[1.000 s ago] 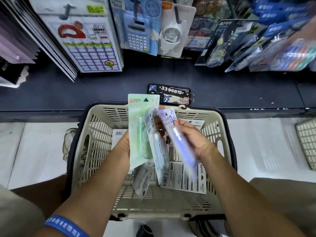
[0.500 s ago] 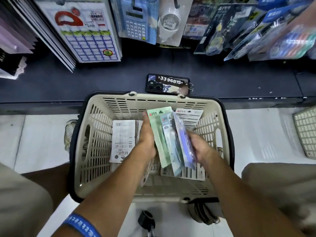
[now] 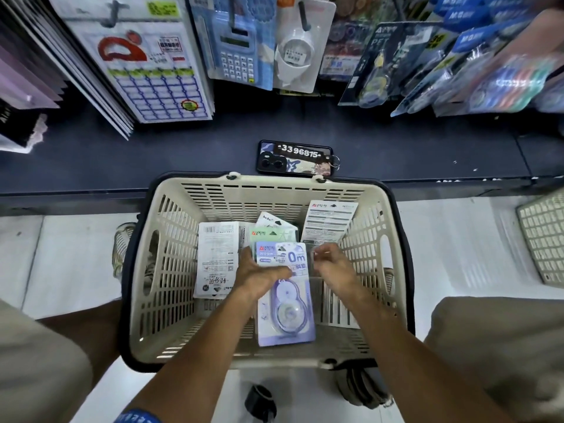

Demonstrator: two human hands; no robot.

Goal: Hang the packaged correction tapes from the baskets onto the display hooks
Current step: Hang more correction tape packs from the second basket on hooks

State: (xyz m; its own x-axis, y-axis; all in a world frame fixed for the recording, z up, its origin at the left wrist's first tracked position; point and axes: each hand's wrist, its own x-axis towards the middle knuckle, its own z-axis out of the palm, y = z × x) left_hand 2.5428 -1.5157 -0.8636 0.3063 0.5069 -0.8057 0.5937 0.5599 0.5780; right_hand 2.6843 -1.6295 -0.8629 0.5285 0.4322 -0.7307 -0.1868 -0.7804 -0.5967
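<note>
Inside a cream plastic basket [image 3: 372, 239] on the floor, my left hand [image 3: 259, 277] grips a stack of packaged correction tapes. A purple pack [image 3: 285, 312] faces up on top, and a green pack [image 3: 273, 235] peeks out behind it. Just right of the stack, my right hand [image 3: 334, 267] hovers with fingers curled; whether it pinches a clear package edge I cannot tell. More packs lie face down in the basket: a white one [image 3: 216, 254] at left and another [image 3: 329, 221] at the far right. Display hooks [image 3: 233, 10] above carry hanging goods.
A phone [image 3: 294, 158] with a number tag lies on the dark shelf ledge [image 3: 122, 160] beyond the basket. Calculator, label sheets and tape packs [image 3: 396, 62] hang above. A second basket [image 3: 543, 239] sits at right. My knees flank the basket.
Both hands came down from in front of the shelf into the basket. The fanned packs are now gathered flat in my left hand, and my right hand has come off the purple one.
</note>
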